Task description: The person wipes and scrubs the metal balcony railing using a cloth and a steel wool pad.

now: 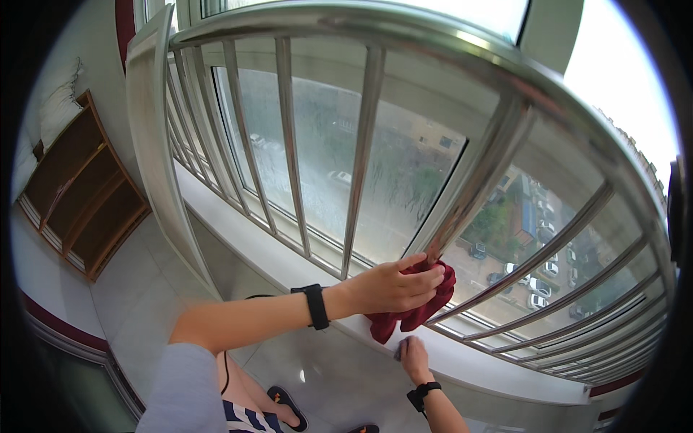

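Note:
My left hand [403,287] grips a dark red cloth [414,316], which is wrapped around the lower part of a thick metal post [479,181] of the balcony railing. Loose folds of the cloth hang below my palm. Reddish-brown tones show along the post just above my fingertips. Lower down, my right hand [416,358] is closed at the edge of the white sill [465,368]. A small greyish, crumpled thing [400,349] shows between its fingers; its exact kind cannot be made out. Both wrists wear black straps.
Thin steel bars [287,135] and a curved top rail [379,24] stand before window glass [335,135]. A pale panel [157,151] leans by the railing's left end. Beyond it stands a wooden shelf unit [89,189]. My slippered foot [289,408] rests on the tiled floor [319,384].

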`<action>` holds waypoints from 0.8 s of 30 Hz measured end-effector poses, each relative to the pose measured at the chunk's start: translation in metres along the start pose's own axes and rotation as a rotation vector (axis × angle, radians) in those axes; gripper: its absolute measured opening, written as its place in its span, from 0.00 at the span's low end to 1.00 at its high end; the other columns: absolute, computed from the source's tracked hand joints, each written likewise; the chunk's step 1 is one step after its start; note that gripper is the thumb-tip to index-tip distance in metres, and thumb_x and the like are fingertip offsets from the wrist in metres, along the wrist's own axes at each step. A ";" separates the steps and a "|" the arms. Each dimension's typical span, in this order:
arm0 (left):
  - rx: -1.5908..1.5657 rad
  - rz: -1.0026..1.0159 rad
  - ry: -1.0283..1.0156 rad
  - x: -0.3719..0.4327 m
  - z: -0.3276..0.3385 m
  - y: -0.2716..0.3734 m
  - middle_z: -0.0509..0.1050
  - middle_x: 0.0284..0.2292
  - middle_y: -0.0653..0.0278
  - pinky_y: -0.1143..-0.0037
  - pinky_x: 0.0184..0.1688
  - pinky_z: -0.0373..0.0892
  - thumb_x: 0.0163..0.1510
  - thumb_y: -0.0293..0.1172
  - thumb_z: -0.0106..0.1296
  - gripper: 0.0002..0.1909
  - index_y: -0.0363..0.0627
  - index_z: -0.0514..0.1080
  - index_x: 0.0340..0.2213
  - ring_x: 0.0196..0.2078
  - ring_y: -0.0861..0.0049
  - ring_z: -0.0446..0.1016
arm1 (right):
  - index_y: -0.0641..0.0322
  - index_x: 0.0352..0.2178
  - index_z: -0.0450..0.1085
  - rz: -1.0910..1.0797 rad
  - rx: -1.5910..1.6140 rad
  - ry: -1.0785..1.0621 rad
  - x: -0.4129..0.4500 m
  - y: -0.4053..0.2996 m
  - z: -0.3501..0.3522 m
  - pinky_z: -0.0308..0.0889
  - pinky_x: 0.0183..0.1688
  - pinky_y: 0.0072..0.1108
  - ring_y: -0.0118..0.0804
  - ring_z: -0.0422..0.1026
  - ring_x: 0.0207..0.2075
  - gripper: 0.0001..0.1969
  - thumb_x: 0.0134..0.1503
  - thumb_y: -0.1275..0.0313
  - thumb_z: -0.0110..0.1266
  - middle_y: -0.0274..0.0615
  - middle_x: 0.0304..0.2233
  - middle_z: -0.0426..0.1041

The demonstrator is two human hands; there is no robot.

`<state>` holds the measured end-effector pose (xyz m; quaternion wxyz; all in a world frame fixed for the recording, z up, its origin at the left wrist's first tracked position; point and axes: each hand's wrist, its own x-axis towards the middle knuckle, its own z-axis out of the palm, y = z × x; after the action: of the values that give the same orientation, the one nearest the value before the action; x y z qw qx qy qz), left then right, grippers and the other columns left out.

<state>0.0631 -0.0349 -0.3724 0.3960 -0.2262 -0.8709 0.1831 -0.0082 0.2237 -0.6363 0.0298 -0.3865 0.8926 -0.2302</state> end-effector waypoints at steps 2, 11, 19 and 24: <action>-0.038 -0.048 -0.005 0.007 -0.011 -0.006 0.71 0.53 0.74 0.68 0.64 0.58 0.57 0.32 0.53 0.12 0.54 0.75 0.43 0.62 0.81 0.64 | 0.68 0.34 0.69 0.187 0.169 -0.289 -0.008 -0.025 -0.035 0.69 0.42 0.42 0.61 0.73 0.38 0.11 0.61 0.68 0.53 0.56 0.33 0.76; -0.415 -0.405 0.141 0.035 -0.134 -0.042 0.73 0.52 0.78 0.76 0.43 0.69 0.51 0.32 0.56 0.12 0.57 0.76 0.40 0.46 0.80 0.68 | 0.72 0.32 0.75 -0.425 0.315 0.035 -0.010 -0.240 -0.450 0.73 0.47 0.42 0.56 0.78 0.41 0.13 0.43 0.75 0.58 0.55 0.34 0.78; -0.518 -0.904 -0.125 0.062 -0.250 -0.124 0.77 0.45 0.61 0.67 0.39 0.70 0.35 0.26 0.65 0.23 0.45 0.77 0.39 0.40 0.63 0.73 | 0.68 0.42 0.67 0.042 0.200 0.651 0.105 -0.152 -0.530 0.65 0.48 0.32 0.42 0.69 0.40 0.12 0.69 0.67 0.42 0.48 0.41 0.70; -0.491 -1.151 -0.175 0.058 -0.309 -0.143 0.77 0.44 0.62 0.66 0.42 0.67 0.31 0.23 0.63 0.28 0.47 0.76 0.41 0.39 0.62 0.74 | 0.71 0.39 0.65 -0.205 0.118 0.573 0.119 -0.166 -0.525 0.65 0.43 0.34 0.48 0.69 0.36 0.13 0.66 0.68 0.41 0.54 0.34 0.70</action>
<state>0.2318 -0.0795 -0.0745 0.2949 0.2102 -0.8988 -0.2469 -0.1010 0.2446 -0.0814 -0.2240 -0.3917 0.8061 -0.3830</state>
